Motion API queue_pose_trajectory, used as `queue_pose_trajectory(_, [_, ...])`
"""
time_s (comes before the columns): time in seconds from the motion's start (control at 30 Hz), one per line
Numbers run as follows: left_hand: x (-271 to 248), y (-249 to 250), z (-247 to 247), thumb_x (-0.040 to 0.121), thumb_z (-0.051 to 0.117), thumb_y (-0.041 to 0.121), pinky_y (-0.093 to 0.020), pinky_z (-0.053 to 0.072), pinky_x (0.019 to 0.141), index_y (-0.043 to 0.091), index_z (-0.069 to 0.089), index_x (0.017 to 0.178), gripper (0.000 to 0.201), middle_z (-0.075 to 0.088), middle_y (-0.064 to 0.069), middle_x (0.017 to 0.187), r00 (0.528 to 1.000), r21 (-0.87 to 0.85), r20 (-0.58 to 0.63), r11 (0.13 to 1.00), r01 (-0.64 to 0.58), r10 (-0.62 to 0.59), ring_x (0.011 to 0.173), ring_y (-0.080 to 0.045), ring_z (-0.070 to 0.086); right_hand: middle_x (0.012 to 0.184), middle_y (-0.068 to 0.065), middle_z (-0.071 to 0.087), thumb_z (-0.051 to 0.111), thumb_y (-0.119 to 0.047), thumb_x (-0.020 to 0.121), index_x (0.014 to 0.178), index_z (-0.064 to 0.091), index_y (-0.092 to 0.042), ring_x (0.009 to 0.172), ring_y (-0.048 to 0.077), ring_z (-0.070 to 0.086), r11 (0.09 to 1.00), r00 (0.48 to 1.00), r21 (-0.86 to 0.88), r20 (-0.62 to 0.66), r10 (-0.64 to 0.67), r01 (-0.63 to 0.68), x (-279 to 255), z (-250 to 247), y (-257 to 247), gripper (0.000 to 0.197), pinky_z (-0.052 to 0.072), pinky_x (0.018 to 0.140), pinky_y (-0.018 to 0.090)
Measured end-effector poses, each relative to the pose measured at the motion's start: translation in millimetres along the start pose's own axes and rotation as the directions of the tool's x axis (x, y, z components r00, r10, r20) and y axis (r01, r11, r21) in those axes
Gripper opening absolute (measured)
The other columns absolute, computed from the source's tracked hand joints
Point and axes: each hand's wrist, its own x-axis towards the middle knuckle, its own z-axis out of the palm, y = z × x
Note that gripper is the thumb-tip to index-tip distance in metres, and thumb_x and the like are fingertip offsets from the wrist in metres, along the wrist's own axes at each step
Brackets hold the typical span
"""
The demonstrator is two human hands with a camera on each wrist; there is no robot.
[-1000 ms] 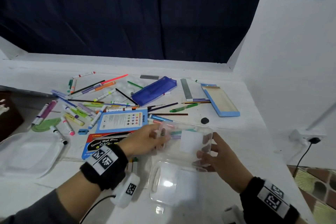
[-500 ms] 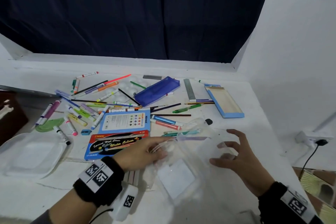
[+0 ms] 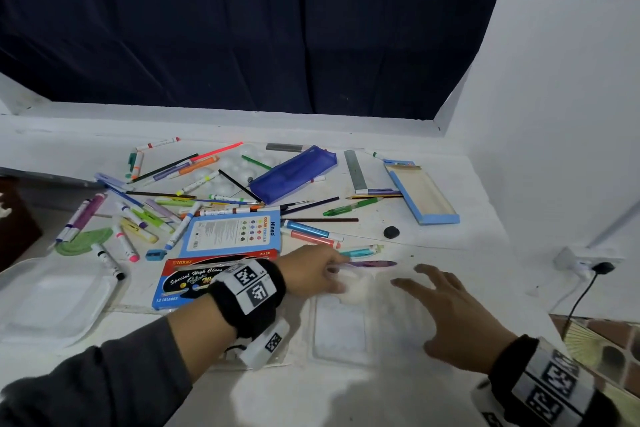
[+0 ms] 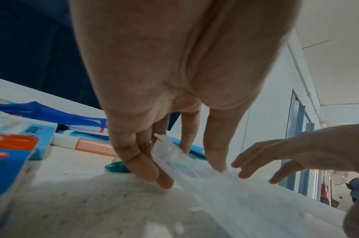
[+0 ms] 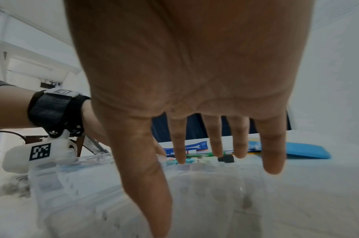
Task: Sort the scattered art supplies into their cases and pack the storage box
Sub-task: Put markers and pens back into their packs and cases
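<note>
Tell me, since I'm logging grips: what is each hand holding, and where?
The left hand pinches the clear plastic box at its far left edge. The right hand holds nothing, fingers spread over it.

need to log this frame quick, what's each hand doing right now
Left hand: fingers pinch the handle end of the clear plastic box.
Right hand: open, fingers spread over the box, holding nothing.

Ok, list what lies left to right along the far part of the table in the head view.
Red-capped white marker → grey bar → blue pencil case → metal ruler → light blue open box.
</note>
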Motion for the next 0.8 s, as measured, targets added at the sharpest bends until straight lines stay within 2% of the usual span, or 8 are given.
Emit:
queue_pose_trajectory(0.1, [-8.9, -9.8, 4.1, 0.095, 0.064, 0.036, -0.031, 0.045, 0.103, 0.032, 0.05, 0.143, 0.05, 0.054, 0.009, 0.139, 0.999, 0.0, -0.035, 1.0, 0.013, -0.013, 0.12, -0.011, 0.053, 0.163, -0.008, 0.01, 0.061, -0.022, 0.087, 0.151, 0.024, -0.043, 0.151, 0.016, 0.006, 0.992, 0.992, 0.004, 0.011, -0.127, 0.127, 8.0, 1.6, -10.5, 0.077, 0.022, 0.121, 0.032])
queue_pose_trajectory(0.2, [-26.4, -23.0, 6.7, 0.092, 0.062, 0.052, -0.034, 0.045, 0.107, 0.039, 0.045, 0.146, 0.057, 0.048, 0.014, 0.144, 0.995, -0.038, -0.101, 0.999, 0.018, -0.021, 0.125, -0.007, 0.05, 0.162, -0.008, 0.017, 0.051, -0.039, 0.098, 0.152, 0.024, -0.041, 0.15, 0.014, 0.011, 0.977, 0.977, -0.011, -0.006, -0.212, 0.212, 14.9, 4.4, -20.3, 0.061, 0.02, 0.12, 0.03])
queue_pose_trajectory(0.33, [-62.3, -38.5, 16.6, 0.095, 0.051, 0.057, -0.033, 0.039, 0.109, 0.034, 0.044, 0.144, 0.054, 0.048, 0.013, 0.138, 0.981, 0.156, -0.194, 0.986, 0.056, -0.025, 0.122, -0.007, 0.045, 0.163, -0.004, 0.01, 0.044, -0.068, 0.09, 0.152, 0.014, -0.044, 0.15, 0.017, 0.011, 0.978, 0.981, -0.086, 0.055, -0.187, 0.192, 21.7, 4.3, -28.1, 0.073, 0.03, 0.117, 0.041])
queue_pose_trajectory(0.43, [-85.2, -55.6, 32.6, 0.091, 0.049, 0.063, -0.036, 0.038, 0.111, 0.033, 0.047, 0.138, 0.056, 0.049, 0.014, 0.138, 0.98, 0.223, -0.199, 0.975, 0.028, 0.018, 0.126, -0.008, 0.044, 0.164, 0.0, 0.004, 0.046, -0.074, 0.085, 0.152, 0.007, -0.046, 0.151, 0.022, 0.007, 0.968, 0.98, -0.166, 0.091, -0.177, 0.19, 24.0, 4.0, -32.9, 0.083, 0.031, 0.116, 0.046])
queue_pose_trajectory(0.5, [-93.4, -67.4, 39.5, 0.09, 0.057, 0.058, -0.026, 0.027, 0.118, 0.033, 0.042, 0.146, 0.063, 0.042, 0.015, 0.149, 0.979, 0.212, -0.205, 0.977, 0.034, 0.011, 0.139, -0.005, 0.036, 0.164, 0.002, 0.002, 0.047, -0.074, 0.086, 0.152, 0.004, -0.046, 0.151, 0.025, 0.005, 0.954, 0.979, -0.222, 0.087, -0.186, 0.201, 25.9, 6.3, -36.7, 0.084, 0.029, 0.116, 0.048])
queue_pose_trajectory(0.6, [-100.5, -75.9, 37.6, 0.088, 0.069, 0.047, -0.013, 0.013, 0.115, 0.036, 0.033, 0.152, 0.074, 0.03, 0.021, 0.157, 0.969, 0.145, -0.247, 0.988, 0.058, -0.021, 0.145, 0.004, 0.021, 0.164, 0.005, -0.003, 0.044, -0.071, 0.089, 0.153, 0.004, -0.044, 0.151, 0.028, 0.0, 0.941, 0.977, -0.268, 0.098, -0.189, 0.209, 30.0, 12.1, -45.3, 0.08, 0.027, 0.116, 0.05])
queue_pose_trajectory(0.7, [-100.4, -79.5, 33.9, 0.087, 0.072, 0.044, -0.017, 0.019, 0.118, 0.038, 0.032, 0.152, 0.077, 0.03, 0.02, 0.158, 0.976, 0.143, -0.216, 0.988, 0.063, -0.031, 0.144, 0.002, 0.024, 0.163, 0.009, -0.004, 0.041, -0.07, 0.091, 0.153, 0.006, -0.041, 0.151, 0.032, 0.0, 0.932, 0.978, -0.297, 0.101, -0.184, 0.206, 33.6, 15.6, -56.0, 0.077, 0.028, 0.114, 0.052])
queue_pose_trajectory(0.8, [-101.6, -75.0, 27.7, 0.084, 0.076, 0.041, -0.023, 0.034, 0.112, 0.033, 0.042, 0.148, 0.073, 0.047, 0.014, 0.147, 0.972, 0.149, -0.234, 0.988, 0.042, -0.006, 0.133, -0.005, 0.042, 0.163, 0.011, 0.0, 0.04, -0.07, 0.091, 0.152, 0.01, -0.038, 0.149, 0.034, 0.005, 0.932, 0.98, -0.304, 0.079, -0.181, 0.197, 37.7, 16.5, -68.0, 0.076, 0.03, 0.113, 0.052])
